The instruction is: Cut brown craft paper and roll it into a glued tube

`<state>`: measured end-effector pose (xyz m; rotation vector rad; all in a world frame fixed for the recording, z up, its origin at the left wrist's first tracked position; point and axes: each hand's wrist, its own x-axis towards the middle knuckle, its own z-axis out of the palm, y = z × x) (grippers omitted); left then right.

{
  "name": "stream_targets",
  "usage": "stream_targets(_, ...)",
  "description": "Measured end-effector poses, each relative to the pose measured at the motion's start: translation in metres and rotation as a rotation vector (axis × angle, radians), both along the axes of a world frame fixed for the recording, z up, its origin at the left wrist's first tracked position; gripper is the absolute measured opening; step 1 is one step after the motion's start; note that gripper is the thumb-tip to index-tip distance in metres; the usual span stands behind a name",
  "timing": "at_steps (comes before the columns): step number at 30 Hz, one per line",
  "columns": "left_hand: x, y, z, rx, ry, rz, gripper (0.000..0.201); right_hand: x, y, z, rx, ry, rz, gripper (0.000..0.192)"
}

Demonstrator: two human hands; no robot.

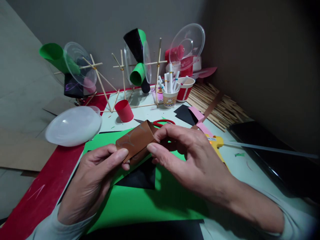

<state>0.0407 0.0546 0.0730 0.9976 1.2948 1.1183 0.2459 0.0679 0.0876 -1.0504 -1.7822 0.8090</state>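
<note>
Between my two hands is a brown paper tube [136, 141] with grey curved lines drawn on it, tilted up to the right. My left hand [100, 170] pinches its lower left end, thumb on top. At the other end my right hand [190, 156] grips the edge near the open rim with thumb and forefinger. Below the tube lie a green sheet [160, 205] and a black paper piece [140, 176]. Red-handled scissors [163, 122] rest just behind the tube, partly hidden by it and my right hand. A yellow glue gun [217, 146] with a long glue stick lies beyond my right hand.
A red paper ring [124, 111] stands behind the tube. Stick frames with clear discs [80, 65] and green and black cones line the wall. A cup of markers [170, 99], wooden sticks [215, 103], a white plastic lid [73, 126] and a dark glossy object [275, 160] surround the work area.
</note>
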Motion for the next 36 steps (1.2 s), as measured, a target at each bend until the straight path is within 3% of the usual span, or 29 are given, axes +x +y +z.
stream_targets(15,0.002,-0.002,-0.001,0.042,0.05,-0.016,0.027,0.001,0.003,-0.001,-0.009,0.018,0.023,0.026)
stream_targets(20,0.011,-0.002,0.002,0.009,-0.063,0.113,0.029,-0.001,0.005,-0.003,-0.018,0.056,0.01,0.023)
stream_targets(25,0.011,0.001,0.002,0.072,-0.174,0.189,0.03,-0.003,0.005,-0.007,-0.081,0.091,-0.032,0.022)
stream_targets(30,0.012,0.004,0.002,0.037,-0.302,0.186,0.032,-0.003,0.006,-0.012,-0.122,0.094,-0.004,0.027)
stream_targets(36,0.013,0.001,0.004,0.017,-0.306,0.156,0.036,-0.003,0.005,-0.012,-0.126,0.054,0.013,0.027)
